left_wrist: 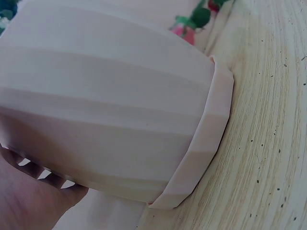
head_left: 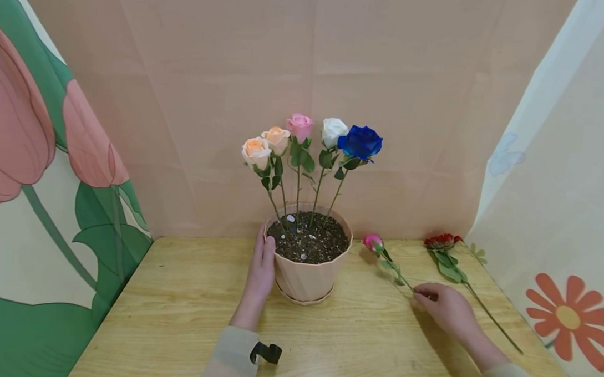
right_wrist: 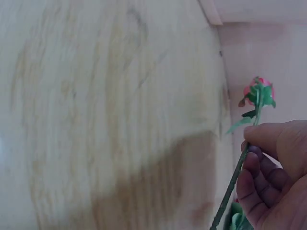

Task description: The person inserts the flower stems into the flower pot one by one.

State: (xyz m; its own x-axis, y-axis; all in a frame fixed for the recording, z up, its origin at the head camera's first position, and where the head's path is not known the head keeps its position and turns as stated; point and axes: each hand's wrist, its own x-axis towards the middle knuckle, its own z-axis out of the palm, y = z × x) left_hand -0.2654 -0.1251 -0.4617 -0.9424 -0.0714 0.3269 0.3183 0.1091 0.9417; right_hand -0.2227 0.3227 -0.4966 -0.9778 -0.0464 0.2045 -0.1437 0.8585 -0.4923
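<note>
At the left side of a pale pink flowerpot, my left hand rests against the wall, its thumb near the rim. The left wrist view shows that hand touching the ribbed pot. Dark soil fills the pot, and several artificial roses stand in it: peach ones, a pink one, a white one and a blue one. My right hand pinches the stem of a bright pink rose between thumb and forefinger. That rose points away from the hand.
A red flower with a long stem lies on the wooden table, right of my right hand. The pot stands in a matching saucer. A plain pinkish backdrop hangs behind, with flower-printed panels on both sides.
</note>
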